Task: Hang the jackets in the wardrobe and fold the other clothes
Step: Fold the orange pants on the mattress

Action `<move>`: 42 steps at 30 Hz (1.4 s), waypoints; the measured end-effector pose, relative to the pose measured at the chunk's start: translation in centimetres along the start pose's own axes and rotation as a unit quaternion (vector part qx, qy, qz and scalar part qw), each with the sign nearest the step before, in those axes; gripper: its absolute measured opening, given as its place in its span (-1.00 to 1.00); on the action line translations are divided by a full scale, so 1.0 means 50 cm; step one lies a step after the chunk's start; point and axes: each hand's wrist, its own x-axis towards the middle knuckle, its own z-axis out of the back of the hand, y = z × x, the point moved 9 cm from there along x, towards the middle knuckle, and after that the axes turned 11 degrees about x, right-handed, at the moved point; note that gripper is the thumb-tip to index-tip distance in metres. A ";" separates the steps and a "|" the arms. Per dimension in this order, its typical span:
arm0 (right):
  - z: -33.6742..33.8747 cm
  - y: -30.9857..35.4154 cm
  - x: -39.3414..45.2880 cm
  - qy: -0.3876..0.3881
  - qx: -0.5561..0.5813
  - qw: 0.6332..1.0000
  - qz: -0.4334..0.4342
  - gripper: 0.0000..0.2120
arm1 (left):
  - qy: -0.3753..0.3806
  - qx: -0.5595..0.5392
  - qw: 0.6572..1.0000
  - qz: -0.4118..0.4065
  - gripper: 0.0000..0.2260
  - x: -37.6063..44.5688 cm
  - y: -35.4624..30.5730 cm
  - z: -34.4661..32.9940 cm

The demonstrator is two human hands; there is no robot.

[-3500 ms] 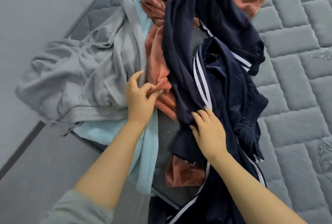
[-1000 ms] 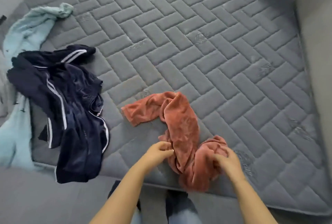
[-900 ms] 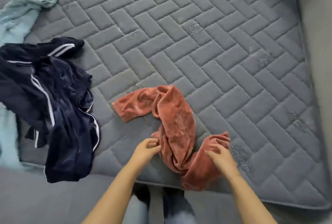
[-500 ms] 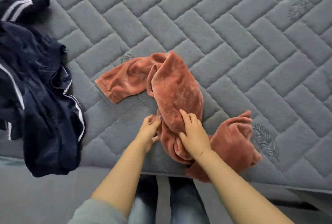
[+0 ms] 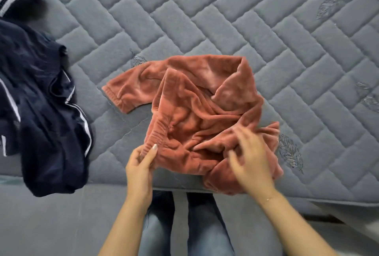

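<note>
The rust-coloured fleece garment [image 5: 196, 116] lies crumpled at the near edge of the grey quilted mattress [image 5: 225, 20]. The left hand [image 5: 141, 167] pinches its ribbed waistband between thumb and fingers; the right hand [image 5: 250, 157], blurred, hovers over the bunched cloth with fingers spread, holding nothing. It looks soft, light and floppy, so it is best taken at waistband and cuffs. A navy striped jacket [image 5: 41, 102] lies well apart, left.

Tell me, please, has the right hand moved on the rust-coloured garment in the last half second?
Yes. The right hand has shifted rightward across the rust-coloured garment, away from the left hand pinching its waistband.
</note>
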 end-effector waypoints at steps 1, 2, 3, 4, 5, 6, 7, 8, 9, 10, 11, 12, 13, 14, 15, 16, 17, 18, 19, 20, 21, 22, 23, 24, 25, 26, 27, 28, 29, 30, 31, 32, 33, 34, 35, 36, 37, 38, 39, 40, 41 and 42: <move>-0.052 0.035 -0.018 0.063 0.033 0.997 0.028 -0.32 | 0.024 0.009 1.000 -0.003 -0.92 -0.015 -0.006 -0.011; -0.099 0.065 -0.034 0.119 0.055 0.991 0.041 -0.27 | 0.056 0.029 0.998 -0.012 -0.87 -0.030 -0.016 -0.026; -0.135 0.086 -0.043 0.148 0.078 0.985 0.041 -0.24 | 0.095 0.058 0.993 -0.027 -0.83 -0.046 -0.028 -0.043; -0.157 0.098 -0.043 0.146 0.108 0.983 0.033 -0.24 | 0.134 0.086 0.986 -0.044 -0.80 -0.061 -0.040 -0.059; -0.164 0.105 -0.036 0.122 0.147 0.981 0.021 -0.29 | 0.165 0.100 0.979 -0.057 -0.79 -0.072 -0.051 -0.072; -0.157 0.110 -0.024 0.086 0.182 0.980 0.007 -0.33 | 0.190 0.097 0.975 -0.065 -0.80 -0.077 -0.064 -0.081; -0.144 0.113 -0.013 0.052 0.217 0.975 -0.012 -0.37 | 0.208 0.085 0.972 -0.070 -0.80 -0.076 -0.077 -0.086; -0.129 0.115 -0.004 0.027 0.262 0.964 -0.038 -0.43 | 0.224 0.073 0.969 -0.074 -0.78 -0.070 -0.092 -0.088; -0.113 0.120 0.001 0.015 0.315 0.947 -0.067 -0.50 | 0.240 0.069 0.965 -0.079 -0.75 -0.066 -0.109 -0.089; -0.095 0.128 0.003 0.008 0.364 0.926 -0.095 -0.57 | 0.256 0.075 0.960 -0.088 -0.72 -0.063 -0.129 -0.091; -0.070 0.140 0.002 -0.002 0.406 0.906 -0.121 -0.66 | 0.265 0.092 0.954 -0.102 -0.67 -0.060 -0.151 -0.093; -0.038 0.155 0.000 -0.016 0.436 0.889 -0.142 -0.75 | 0.267 0.114 0.950 -0.119 -0.60 -0.057 -0.173 -0.095; 0.002 0.176 -0.002 -0.035 0.453 0.878 -0.151 -0.78 | 0.262 0.144 0.945 -0.136 -0.49 -0.053 -0.195 -0.097; 0.046 0.205 -0.003 -0.051 0.459 0.875 -0.144 -0.80 | 0.255 0.186 0.937 -0.149 -0.38 -0.052 -0.216 -0.100; 0.090 0.237 -0.005 -0.060 0.457 0.878 -0.131 -0.80 | 0.252 0.236 0.924 -0.162 -0.27 -0.054 -0.237 -0.105; 0.131 0.272 -0.009 -0.065 0.454 0.881 -0.117 -0.75 | 0.259 0.294 0.902 -0.184 -0.18 -0.061 -0.260 -0.115; 0.169 0.306 -0.014 -0.070 0.457 0.880 -0.108 -0.69 | 0.272 0.352 0.868 -0.220 -0.13 -0.072 -0.286 -0.130; 0.205 0.339 -0.022 -0.080 0.464 0.877 -0.099 -0.65 | 0.291 0.409 0.823 -0.268 -0.11 -0.090 -0.311 -0.147; 0.241 0.370 -0.029 -0.097 0.473 0.871 -0.088 -0.66 | 0.312 0.453 0.775 -0.311 -0.10 -0.115 -0.332 -0.164; 0.277 0.400 -0.038 -0.119 0.486 0.863 -0.074 -0.69 | 0.335 0.482 0.737 -0.335 -0.11 -0.146 -0.344 -0.177; 0.314 0.427 -0.049 -0.148 0.501 0.850 -0.064 -0.72 | 0.370 0.496 0.713 -0.331 -0.13 -0.182 -0.348 -0.184; 0.349 0.451 -0.060 -0.178 0.519 0.834 -0.054 -0.73 | 0.420 0.488 0.699 -0.312 -0.17 -0.223 -0.342 -0.187; 0.388 0.478 -0.071 -0.206 0.537 0.817 -0.045 -0.70 | 0.474 0.458 0.694 -0.291 -0.22 -0.272 -0.338 -0.190; 0.415 0.498 -0.076 -0.224 0.557 0.799 -0.038 -0.65 | 0.506 0.427 0.697 -0.274 -0.28 -0.308 -0.324 -0.187; 0.448 0.525 -0.085 -0.240 0.571 0.785 -0.028 -0.61 | 0.507 0.409 0.703 -0.285 -0.32 -0.343 -0.330 -0.182; 0.484 0.556 -0.098 -0.251 0.578 0.777 -0.012 -0.62 | 0.491 0.395 0.708 -0.320 -0.35 -0.376 -0.351 -0.174; 0.516 0.585 -0.110 -0.260 0.581 0.771 0.004 -0.66 | 0.455 0.385 0.713 -0.368 -0.42 -0.398 -0.387 -0.168; 0.549 0.610 -0.125 -0.272 0.584 0.765 0.021 -0.70 | 0.417 0.372 0.716 -0.418 -0.49 -0.422 -0.436 -0.162; 0.582 0.632 -0.144 -0.287 0.587 0.756 0.035 -0.73 | 0.394 0.358 0.721 -0.444 -0.54 -0.444 -0.485 -0.153; 0.616 0.647 -0.163 -0.307 0.587 0.748 0.046 -0.74 | 0.389 0.340 0.729 -0.450 -0.58 -0.460 -0.535 -0.148; 0.648 0.656 -0.181 -0.329 0.586 0.738 0.054 -0.73 | 0.389 0.322 0.735 -0.453 -0.60 -0.474 -0.589 -0.145; 0.677 0.659 -0.200 -0.350 0.583 0.731 0.056 -0.71 | 0.388 0.307 0.737 -0.460 -0.60 -0.489 -0.648 -0.142; 0.702 0.659 -0.217 -0.369 0.582 0.723 0.053 -0.70 | 0.384 0.301 0.734 -0.472 -0.61 -0.504 -0.710 -0.140; 0.722 0.654 -0.232 -0.383 0.582 0.715 0.048 -0.74 | 0.386 0.299 0.729 -0.480 -0.64 -0.521 -0.770 -0.138; 0.739 0.653 -0.244 -0.390 0.586 0.709 0.047 -0.79 | 0.396 0.308 0.713 -0.489 -0.68 -0.543 -0.826 -0.141; 0.757 0.652 -0.254 -0.398 0.586 0.704 0.051 -0.79 | 0.409 0.327 0.687 -0.504 -0.71 -0.570 -0.878 -0.146; 0.775 0.651 -0.264 -0.408 0.586 0.698 0.056 -0.78 | 0.418 0.362 0.649 -0.523 -0.72 -0.597 -0.918 -0.156; 0.794 0.647 -0.275 -0.422 0.587 0.688 0.060 -0.78 | 0.425 0.405 0.606 -0.537 -0.75 -0.625 -0.948 -0.168; 0.813 0.642 -0.284 -0.433 0.592 0.677 0.059 -0.79 | 0.428 0.439 0.569 -0.548 -0.84 -0.650 -0.970 -0.182; 0.829 0.633 -0.292 -0.441 0.596 0.670 0.049 -0.80 | 0.430 0.461 0.539 -0.558 -0.89 -0.676 -0.985 -0.196; 0.844 0.624 -0.298 -0.446 0.595 0.668 0.034 -0.80 | 0.426 0.467 0.522 -0.572 -0.86 -0.696 -1.002 -0.213; 0.859 0.613 -0.304 -0.452 0.584 0.674 0.014 -0.79 | 0.420 0.462 0.522 -0.581 -0.88 -0.712 -1.017 -0.229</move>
